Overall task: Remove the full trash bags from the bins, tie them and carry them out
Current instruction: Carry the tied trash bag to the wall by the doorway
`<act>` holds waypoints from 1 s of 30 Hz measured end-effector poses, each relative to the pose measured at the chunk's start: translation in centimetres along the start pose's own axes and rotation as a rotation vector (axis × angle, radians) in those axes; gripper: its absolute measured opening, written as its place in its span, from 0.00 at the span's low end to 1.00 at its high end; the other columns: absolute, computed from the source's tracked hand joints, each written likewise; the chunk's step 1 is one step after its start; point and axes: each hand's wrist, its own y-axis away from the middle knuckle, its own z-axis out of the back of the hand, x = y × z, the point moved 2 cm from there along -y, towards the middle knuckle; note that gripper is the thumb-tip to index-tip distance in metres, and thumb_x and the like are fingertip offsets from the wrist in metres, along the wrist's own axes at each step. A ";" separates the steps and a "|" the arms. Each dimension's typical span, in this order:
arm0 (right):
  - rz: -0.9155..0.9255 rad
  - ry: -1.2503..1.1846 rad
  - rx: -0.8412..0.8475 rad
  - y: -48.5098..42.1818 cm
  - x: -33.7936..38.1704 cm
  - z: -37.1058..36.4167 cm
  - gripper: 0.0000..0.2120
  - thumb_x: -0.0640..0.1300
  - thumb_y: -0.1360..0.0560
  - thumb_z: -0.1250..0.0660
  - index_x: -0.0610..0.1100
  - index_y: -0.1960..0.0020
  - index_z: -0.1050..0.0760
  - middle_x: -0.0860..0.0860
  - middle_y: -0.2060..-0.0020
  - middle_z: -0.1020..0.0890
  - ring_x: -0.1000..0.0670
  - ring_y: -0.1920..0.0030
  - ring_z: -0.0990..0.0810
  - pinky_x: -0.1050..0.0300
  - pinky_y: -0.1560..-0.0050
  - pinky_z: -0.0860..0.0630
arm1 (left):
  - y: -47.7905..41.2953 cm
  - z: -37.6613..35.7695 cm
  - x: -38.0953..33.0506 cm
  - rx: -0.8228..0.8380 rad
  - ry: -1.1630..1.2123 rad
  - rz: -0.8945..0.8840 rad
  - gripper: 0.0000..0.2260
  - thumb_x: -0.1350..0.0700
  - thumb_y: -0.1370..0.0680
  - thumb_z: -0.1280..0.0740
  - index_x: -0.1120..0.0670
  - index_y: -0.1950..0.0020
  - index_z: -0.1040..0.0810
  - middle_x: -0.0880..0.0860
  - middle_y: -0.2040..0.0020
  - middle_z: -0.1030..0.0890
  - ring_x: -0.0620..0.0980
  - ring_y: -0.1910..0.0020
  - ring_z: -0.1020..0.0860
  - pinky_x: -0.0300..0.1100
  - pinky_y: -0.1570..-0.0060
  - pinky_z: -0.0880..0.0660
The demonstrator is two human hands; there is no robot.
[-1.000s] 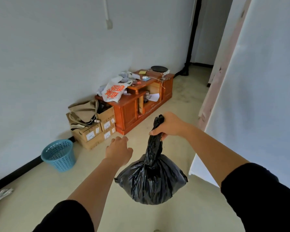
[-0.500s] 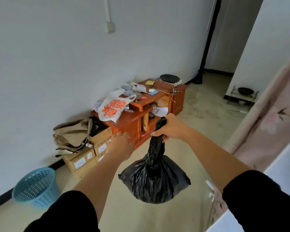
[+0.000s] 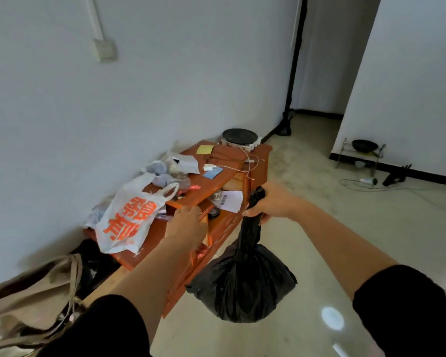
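Right hand [image 3: 271, 202]: fingers curled tight round the twisted neck of the black trash bag [image 3: 242, 284], whose full body hangs below the fist. Left hand [image 3: 187, 225]: held out just left of the bag's neck, fingers loosely bent, holding nothing. Beyond both hands, an orange wooden cabinet [image 3: 225, 150] stands against the wall, strewn with papers and a cable. A white carrier bag [image 3: 129, 222] with orange print lies on it, left of the left hand. A beige cloth bag [image 3: 29, 292] slumps further left, nearer the viewer.

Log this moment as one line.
step: carry-out | right hand: grips black trash bag by its neck | bag: hangs below hand | left hand: holds nothing | nearby: wooden cabinet
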 end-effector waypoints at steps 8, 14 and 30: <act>-0.052 -0.010 -0.114 -18.0 -6.0 10.2 0.10 0.36 0.28 0.28 0.30 0.50 0.21 0.36 0.54 0.16 0.41 0.56 0.15 0.53 0.59 0.17 | -21.6 -3.6 -6.2 -0.002 -0.026 -0.100 0.16 0.51 0.23 0.41 0.54 0.36 0.30 0.56 0.37 0.28 0.56 0.39 0.30 0.51 0.45 0.29; -0.051 0.023 -0.082 -33.0 -10.8 21.1 0.09 0.37 0.27 0.28 0.31 0.55 0.21 0.38 0.59 0.17 0.41 0.57 0.16 0.52 0.57 0.16 | -40.1 -7.8 -13.6 0.028 -0.029 -0.104 0.15 0.53 0.22 0.41 0.55 0.36 0.30 0.56 0.36 0.30 0.57 0.37 0.32 0.53 0.43 0.31; -0.127 0.082 -0.160 -69.7 -23.5 49.1 0.06 0.37 0.25 0.30 0.34 0.56 0.23 0.41 0.60 0.18 0.41 0.58 0.16 0.50 0.55 0.17 | -85.0 -16.1 -29.4 0.037 0.063 -0.195 0.19 0.45 0.22 0.43 0.52 0.35 0.29 0.53 0.37 0.28 0.54 0.38 0.31 0.54 0.41 0.31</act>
